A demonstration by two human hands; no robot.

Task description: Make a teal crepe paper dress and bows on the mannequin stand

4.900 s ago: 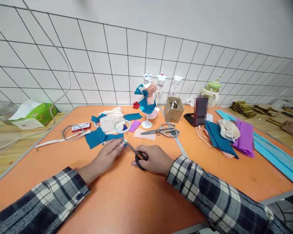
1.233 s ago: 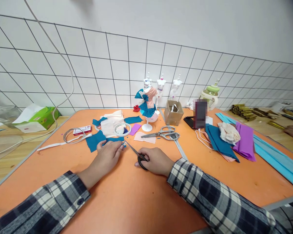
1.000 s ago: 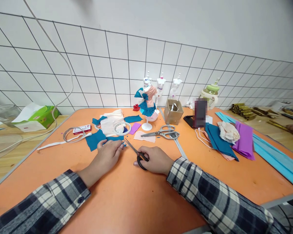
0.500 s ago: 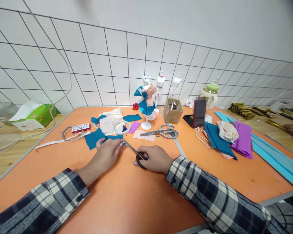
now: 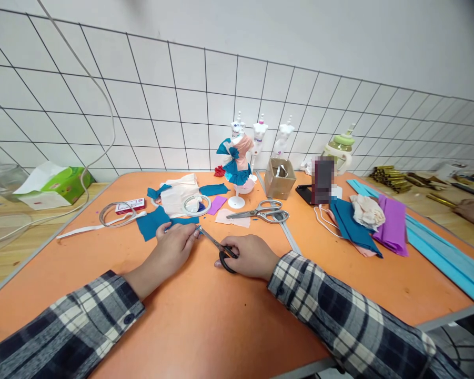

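Observation:
My right hand [image 5: 252, 256] is closed around the black handles of small scissors [image 5: 214, 239], whose blades point up and left. My left hand [image 5: 177, 243] pinches something too small to make out, right at the scissors' tips. Behind the left hand lies a piece of teal crepe paper [image 5: 150, 223]. Pale peach paper [image 5: 179, 192], a roll of clear tape [image 5: 197, 212] and a purple scrap [image 5: 218, 205] lie just beyond. Large silver scissors [image 5: 260, 211] rest on a pale scrap [image 5: 232, 219]. A small mannequin on a stand wears a teal and peach paper dress [image 5: 237, 160].
Bare white mannequins [image 5: 286, 134] stand behind a small cardboard box [image 5: 279, 183]. A phone [image 5: 322, 181] and a green-lidded bottle [image 5: 341, 150] are at the back right. Folded purple paper [image 5: 392, 226] lies to the right. Another person's hand [image 5: 471, 210] shows at the far right edge.
Both hands and the scissors keep nearly the same pose. The whole view has shifted very slightly; nothing is visibly taken up or let go.

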